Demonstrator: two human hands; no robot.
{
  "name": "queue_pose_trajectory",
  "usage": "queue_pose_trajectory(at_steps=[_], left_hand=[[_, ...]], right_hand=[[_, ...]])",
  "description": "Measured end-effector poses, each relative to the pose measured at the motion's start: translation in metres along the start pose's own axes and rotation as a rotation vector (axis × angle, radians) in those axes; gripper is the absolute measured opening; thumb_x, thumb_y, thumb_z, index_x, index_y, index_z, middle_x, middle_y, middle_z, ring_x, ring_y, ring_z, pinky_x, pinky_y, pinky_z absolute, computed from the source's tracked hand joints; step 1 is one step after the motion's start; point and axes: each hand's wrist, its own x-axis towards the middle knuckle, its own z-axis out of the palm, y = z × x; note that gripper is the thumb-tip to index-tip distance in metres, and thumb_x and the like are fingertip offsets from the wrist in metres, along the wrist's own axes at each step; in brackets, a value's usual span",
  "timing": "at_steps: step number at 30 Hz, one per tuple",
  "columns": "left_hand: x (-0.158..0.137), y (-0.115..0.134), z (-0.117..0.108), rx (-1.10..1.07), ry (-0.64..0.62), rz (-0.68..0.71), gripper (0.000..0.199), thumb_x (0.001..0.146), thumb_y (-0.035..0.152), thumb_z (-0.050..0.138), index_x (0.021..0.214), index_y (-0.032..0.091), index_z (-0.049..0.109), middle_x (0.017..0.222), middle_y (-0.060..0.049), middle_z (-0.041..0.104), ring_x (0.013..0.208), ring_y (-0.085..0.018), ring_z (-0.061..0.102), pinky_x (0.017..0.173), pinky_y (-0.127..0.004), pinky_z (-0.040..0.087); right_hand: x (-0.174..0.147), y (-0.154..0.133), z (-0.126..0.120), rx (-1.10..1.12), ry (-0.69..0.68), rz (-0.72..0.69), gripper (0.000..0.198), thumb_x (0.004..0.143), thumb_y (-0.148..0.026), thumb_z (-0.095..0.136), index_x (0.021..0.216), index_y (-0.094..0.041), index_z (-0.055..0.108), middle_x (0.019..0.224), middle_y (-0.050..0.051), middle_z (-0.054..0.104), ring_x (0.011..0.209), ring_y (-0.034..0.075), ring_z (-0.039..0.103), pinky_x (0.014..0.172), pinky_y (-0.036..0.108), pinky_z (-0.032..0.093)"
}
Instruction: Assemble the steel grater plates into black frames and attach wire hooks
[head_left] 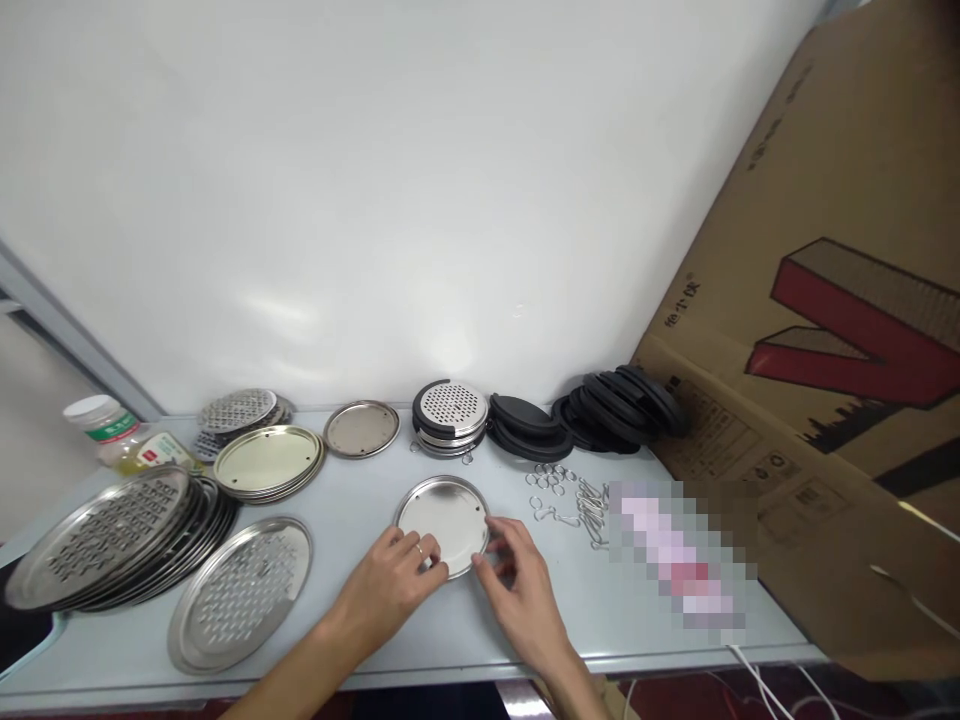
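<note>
A shallow round metal plate [442, 515] with a raised rim and small holes near its edge lies on the table, between my hands. My left hand [401, 575], with a ring on one finger, curls its fingers over the plate's lower left rim. On the right side, the thumb and fingertips of my right hand [523, 585] grip the rim. Just behind sits a stack of perforated metal discs [454, 410], partly wrapped by a black ring. A similar plate [361, 428] lies behind to the left.
Left are a perforated disc [240, 590], stacked grater-like discs [112, 540], stacked plates [268, 462] and a white-lidded jar [101, 425]. Right are black round covers [622, 405], metal rings [551, 478], hooks [592, 510] and a blurred pinkish object [675, 560]. A cardboard box [825, 400] borders the right.
</note>
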Motion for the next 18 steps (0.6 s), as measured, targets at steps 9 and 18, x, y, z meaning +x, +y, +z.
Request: queue_pose_trajectory(at_steps=[9, 18], left_hand=[[-0.014, -0.016, -0.026, -0.226, -0.147, -0.051, 0.019, 0.086, 0.030, 0.067, 0.104, 0.026, 0.064, 0.102, -0.002, 0.067, 0.087, -0.019, 0.063, 0.080, -0.034, 0.042], [-0.002, -0.179, -0.088, 0.215, -0.345, -0.801, 0.038, 0.094, 0.040, 0.043, 0.117, 0.018, 0.066, 0.120, -0.013, 0.067, 0.108, -0.030, 0.061, 0.092, -0.040, 0.044]], right_hand=[[-0.005, 0.001, 0.003, -0.279, -0.033, -0.105, 0.036, 0.089, -0.025, 0.057, 0.125, -0.022, 0.059, 0.126, 0.012, 0.057, 0.115, 0.028, 0.057, 0.094, 0.039, 0.051], [-0.009, -0.011, 0.003, -0.410, -0.152, -0.141, 0.025, 0.092, -0.029, 0.057, 0.068, -0.022, 0.061, 0.112, 0.010, 0.061, 0.108, 0.030, 0.054, 0.090, 0.045, 0.047]])
